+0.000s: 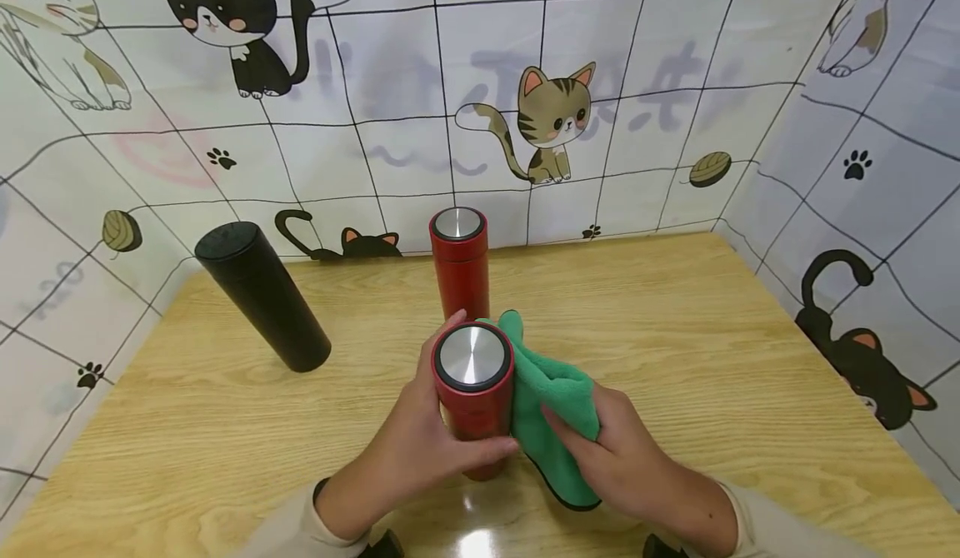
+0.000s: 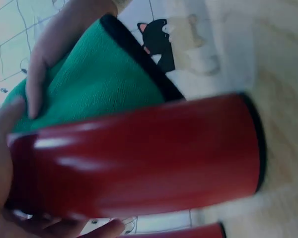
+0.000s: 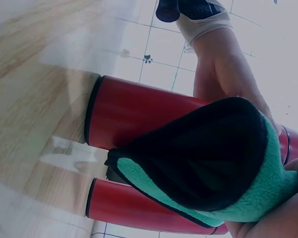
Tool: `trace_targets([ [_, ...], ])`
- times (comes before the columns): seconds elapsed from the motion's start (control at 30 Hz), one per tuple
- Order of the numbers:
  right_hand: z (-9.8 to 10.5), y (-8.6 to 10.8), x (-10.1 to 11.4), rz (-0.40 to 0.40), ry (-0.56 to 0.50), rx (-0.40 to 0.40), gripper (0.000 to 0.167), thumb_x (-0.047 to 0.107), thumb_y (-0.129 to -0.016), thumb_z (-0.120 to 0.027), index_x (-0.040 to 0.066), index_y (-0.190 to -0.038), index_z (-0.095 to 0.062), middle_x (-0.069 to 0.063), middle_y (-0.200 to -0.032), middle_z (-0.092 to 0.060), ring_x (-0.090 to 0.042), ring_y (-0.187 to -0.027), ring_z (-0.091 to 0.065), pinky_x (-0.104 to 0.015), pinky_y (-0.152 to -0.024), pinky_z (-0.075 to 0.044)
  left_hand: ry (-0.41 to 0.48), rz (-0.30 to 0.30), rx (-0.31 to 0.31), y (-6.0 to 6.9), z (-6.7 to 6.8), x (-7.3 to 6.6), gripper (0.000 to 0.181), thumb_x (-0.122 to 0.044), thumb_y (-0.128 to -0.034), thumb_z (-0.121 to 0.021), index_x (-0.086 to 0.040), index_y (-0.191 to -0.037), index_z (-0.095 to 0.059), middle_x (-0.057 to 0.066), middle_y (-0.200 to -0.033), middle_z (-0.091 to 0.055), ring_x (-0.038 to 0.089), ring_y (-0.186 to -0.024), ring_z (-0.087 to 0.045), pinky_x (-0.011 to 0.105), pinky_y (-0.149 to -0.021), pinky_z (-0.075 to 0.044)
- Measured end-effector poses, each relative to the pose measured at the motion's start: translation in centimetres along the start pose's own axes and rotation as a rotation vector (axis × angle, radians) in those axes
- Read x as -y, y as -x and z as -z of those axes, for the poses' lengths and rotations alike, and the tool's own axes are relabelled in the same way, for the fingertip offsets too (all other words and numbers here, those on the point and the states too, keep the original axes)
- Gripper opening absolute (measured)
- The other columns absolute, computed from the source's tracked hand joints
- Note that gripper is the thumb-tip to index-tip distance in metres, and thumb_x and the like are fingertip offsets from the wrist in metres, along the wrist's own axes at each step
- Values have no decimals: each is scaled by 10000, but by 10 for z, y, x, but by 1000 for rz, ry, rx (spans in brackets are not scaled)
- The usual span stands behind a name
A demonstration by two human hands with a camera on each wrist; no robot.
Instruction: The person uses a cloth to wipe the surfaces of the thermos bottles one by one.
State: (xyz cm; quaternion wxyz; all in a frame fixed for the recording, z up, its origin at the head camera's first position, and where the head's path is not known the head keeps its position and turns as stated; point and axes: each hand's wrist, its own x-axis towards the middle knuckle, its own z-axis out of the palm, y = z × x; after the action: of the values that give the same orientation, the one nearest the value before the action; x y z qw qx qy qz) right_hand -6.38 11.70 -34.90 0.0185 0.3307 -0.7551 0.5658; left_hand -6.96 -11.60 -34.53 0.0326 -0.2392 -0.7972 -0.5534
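Flask, red (image 1: 480,415), upright in the left hand (image 1: 411,435): fingers curled round its far left side, thumb laid across the side nearest the wearer. Lid above the thumb, silver disc in a dark ring. Base below the fingers, black-rimmed; whether it touches the table cannot be told.

Right hand (image 1: 624,460) grasping a green cloth (image 1: 553,391), thumb over the near face, other fingers mostly hidden in the folds. Cloth bunched, dark edging; lies against the flask's right side, just across from the left thumb. Right wrist view: cloth gapes beyond the fingers, dark inside. One lower corner hangs below the right fingertips.

Second red flask (image 1: 461,268) upright just beyond the left fingertips, silver-topped, lower part hidden behind the held one. Black flask (image 1: 266,300) well apart, out to the left of the left fingers, standing, apparently leaning in the head view.

Under both hands, wood-grain table (image 1: 660,316), glossy, light reflected near the wrists. Beyond the fingers, white backdrop (image 1: 390,67): dark grid lines, cartoon cats, paw prints. Pale sleeves (image 1: 768,525) behind both hands.
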Motion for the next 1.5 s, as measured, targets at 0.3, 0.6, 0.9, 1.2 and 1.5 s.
trace_targets([
  [0.3, -2, 2, -2, 35, -57, -13, 483, -58, -1013, -455, 70, -1479, -471, -97, -1460, -546, -116, -1290, -567, -265, -983, -537, -74, -67, -104, 0, -6, 5, 858, -175, -730, -897, -110, -1365, -324, -27, -1318, -600, 136, -1174, -614, 343, -992, -543],
  [0.6, 0, 5, 1, 84, -199, -104, 478, -145, -1001, -362, -24, -1455, -451, -10, -1405, -591, -109, -1254, -597, -238, -997, -524, -412, -190, -214, -1, 4, -3, 835, -229, -638, -946, -147, -1338, -499, 3, -1195, -675, 160, -1067, -667, 345, -859, -607],
  [0.9, -1, 3, 6, 223, -151, -179, 563, -243, -927, -387, -67, -1460, -430, -152, -1531, -463, -192, -1431, -442, -250, -1114, -424, -722, -241, -282, -4, 12, -9, 874, -284, -589, -960, -271, -1364, -556, 47, -1094, -652, 191, -999, -635, 360, -772, -602],
  [1.2, 0, -9, -1, 582, 141, -169, 427, 116, -1028, -511, -157, -1357, -500, -212, -1541, -423, -269, -1479, -370, -278, -1193, -341, -879, -249, -231, -5, 9, -5, 854, -357, -603, -932, -306, -1370, -560, 16, -1017, -666, 186, -910, -629, 344, -747, -577],
  [1.5, -2, -12, 4, 647, 276, -187, 447, 184, -1042, -492, -156, -1331, -523, -201, -1531, -440, -276, -1479, -368, -284, -1203, -324, -926, -245, -190, -4, 8, -5, 829, -380, -613, -914, -293, -1359, -562, -1, -1006, -662, 178, -892, -621, 347, -755, -564],
])
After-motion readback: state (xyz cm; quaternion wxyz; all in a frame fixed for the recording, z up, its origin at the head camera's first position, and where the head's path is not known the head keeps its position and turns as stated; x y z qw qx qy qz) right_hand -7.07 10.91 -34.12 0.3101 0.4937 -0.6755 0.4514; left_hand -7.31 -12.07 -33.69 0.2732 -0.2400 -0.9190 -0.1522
